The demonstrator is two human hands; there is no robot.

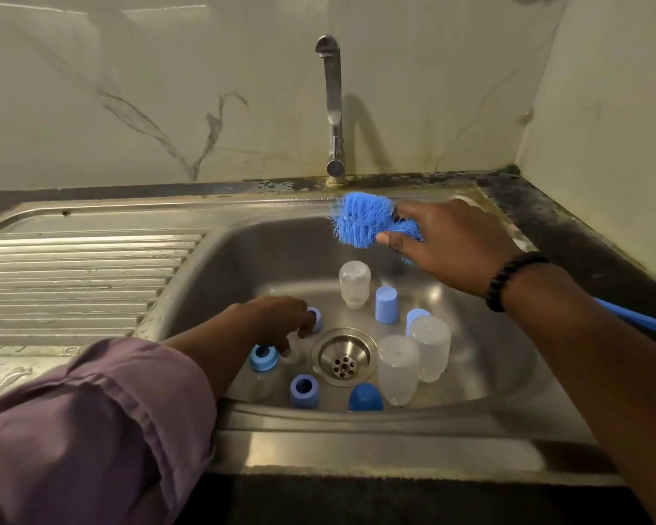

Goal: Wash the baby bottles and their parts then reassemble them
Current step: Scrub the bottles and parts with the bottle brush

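Note:
Baby bottle parts stand in the steel sink point(243, 267). Three clear bottles point(354, 284) point(430, 346) point(397, 369) stand upside down. Blue caps point(387, 310) point(365, 399) and blue screw rings point(264, 358) point(304, 390) lie around the drain point(343, 361). My left hand point(277, 320) reaches into the basin, fingers curled on another blue screw ring point(317, 319); a clear teat point(292, 352) sits by the thumb. My right hand point(447, 248) grips a blue bottle brush point(360, 221) just behind the bristles, above the basin's back right. Its handle point(637, 318) runs under my forearm.
A chrome tap point(333, 108) rises behind the basin with no water running. A wet ribbed draining board point(72, 274) lies to the left. A marble-patterned wall stands behind, a side wall on the right, and a dark counter edge point(569, 229) runs along it.

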